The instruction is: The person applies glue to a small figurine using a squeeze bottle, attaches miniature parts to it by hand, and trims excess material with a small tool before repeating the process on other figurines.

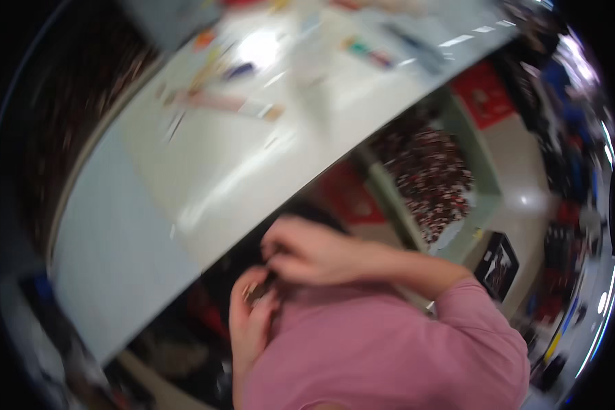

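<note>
Close in front of my pink shirt [362, 342], both hands are held together near the table's edge. My left hand [249, 318] is closed, thumb and fingers bent around a small brownish thing [255, 293] too blurred to name. Just above it, my right hand [304, 249] curls its fingers down toward the left fingertips. What the right fingers pinch, if anything, is hidden behind them. The whole picture is smeared by motion.
A white table [184, 184] spans the left and top, with a pinkish strip [225, 102] and small colourful items on it. To the right stands a pale green bin [488, 178] of many small dark red and white pieces. Beside it are red crates [484, 94] and a black box [497, 265].
</note>
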Motion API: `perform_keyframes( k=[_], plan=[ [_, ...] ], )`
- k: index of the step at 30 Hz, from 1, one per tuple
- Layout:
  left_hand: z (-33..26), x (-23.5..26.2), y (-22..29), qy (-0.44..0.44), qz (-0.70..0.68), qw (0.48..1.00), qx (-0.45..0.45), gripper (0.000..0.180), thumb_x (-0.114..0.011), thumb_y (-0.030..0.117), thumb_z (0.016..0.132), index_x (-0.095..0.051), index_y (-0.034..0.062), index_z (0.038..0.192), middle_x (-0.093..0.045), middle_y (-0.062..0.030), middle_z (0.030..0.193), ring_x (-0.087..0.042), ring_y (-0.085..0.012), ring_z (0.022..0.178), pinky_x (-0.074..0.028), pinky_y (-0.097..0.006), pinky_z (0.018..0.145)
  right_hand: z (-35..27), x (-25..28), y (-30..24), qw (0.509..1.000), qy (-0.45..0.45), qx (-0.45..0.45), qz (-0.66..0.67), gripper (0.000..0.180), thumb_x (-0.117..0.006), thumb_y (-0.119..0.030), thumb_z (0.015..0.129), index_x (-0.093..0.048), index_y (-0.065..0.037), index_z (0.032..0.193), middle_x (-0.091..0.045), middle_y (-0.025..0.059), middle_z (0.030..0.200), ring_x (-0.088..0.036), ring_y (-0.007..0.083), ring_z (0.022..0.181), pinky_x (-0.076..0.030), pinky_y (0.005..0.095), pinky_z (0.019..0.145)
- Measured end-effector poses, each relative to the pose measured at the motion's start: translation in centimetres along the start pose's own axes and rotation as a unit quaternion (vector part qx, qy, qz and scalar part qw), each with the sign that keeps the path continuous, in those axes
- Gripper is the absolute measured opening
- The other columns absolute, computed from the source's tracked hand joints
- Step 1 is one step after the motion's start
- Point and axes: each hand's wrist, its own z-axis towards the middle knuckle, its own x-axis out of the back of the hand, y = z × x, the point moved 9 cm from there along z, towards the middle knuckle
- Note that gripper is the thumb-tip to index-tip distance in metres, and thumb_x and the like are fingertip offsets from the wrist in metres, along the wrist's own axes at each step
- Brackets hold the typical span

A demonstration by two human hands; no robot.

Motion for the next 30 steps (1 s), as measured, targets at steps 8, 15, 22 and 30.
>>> perform_keyframes(
  k=[8, 15, 22, 30],
  plan=[
    [0.8, 0.2, -0.3, -0.083, 0.006, 0.996, 0.003, 0.035, -0.054, -0.002, 0.087, -0.047, 0.0034, 0.120, -0.044, -0.0073, 0.123, -0.052, -0.0098, 0.093, -0.045, -0.023, 0.081, -0.3, -1.3, -0.3, 0.986, -0.136, -0.066, -0.065, 0.010, -0.054, -0.007, 0.088, -0.054, -0.001, 0.097, -0.056, 0.0137, 0.086, -0.057, 0.0304, 0.077, -0.047, 0.0351, 0.068],
    [0.8, 1.8, -0.6, -0.092, -0.029, 0.995, -0.032, 0.034, -0.060, -0.006, 0.084, -0.045, 0.0039, 0.113, -0.046, -0.0070, 0.118, -0.053, -0.0115, 0.103, -0.046, -0.025, 0.087, -0.6, -3.4, -0.7, 0.979, -0.146, -0.017, -0.142, 0.012, -0.061, -0.014, 0.085, -0.056, -0.005, 0.091, -0.057, 0.0090, 0.080, -0.058, 0.0268, 0.070, -0.047, 0.0354, 0.058],
    [0.8, 2.0, -1.0, -0.098, -0.031, 0.994, -0.027, 0.035, -0.064, -0.004, 0.082, -0.046, 0.0039, 0.111, -0.048, -0.0061, 0.115, -0.054, -0.0095, 0.097, -0.047, -0.023, 0.082, -0.5, -4.7, -0.8, 0.970, -0.160, 0.003, -0.183, 0.018, -0.064, -0.021, 0.084, -0.056, -0.006, 0.084, -0.057, 0.0077, 0.075, -0.058, 0.0255, 0.066, -0.047, 0.0350, 0.055],
    [1.0, 2.0, -1.0, -0.090, -0.036, 0.995, -0.021, 0.035, -0.066, -0.003, 0.082, -0.047, 0.0041, 0.110, -0.050, -0.0044, 0.110, -0.054, -0.0081, 0.095, -0.048, -0.022, 0.080, -0.4, -5.0, -0.5, 0.964, -0.166, 0.003, -0.209, 0.020, -0.063, -0.024, 0.084, -0.054, -0.006, 0.083, -0.055, 0.0078, 0.074, -0.057, 0.0257, 0.065, -0.047, 0.0353, 0.054]
  ],
)
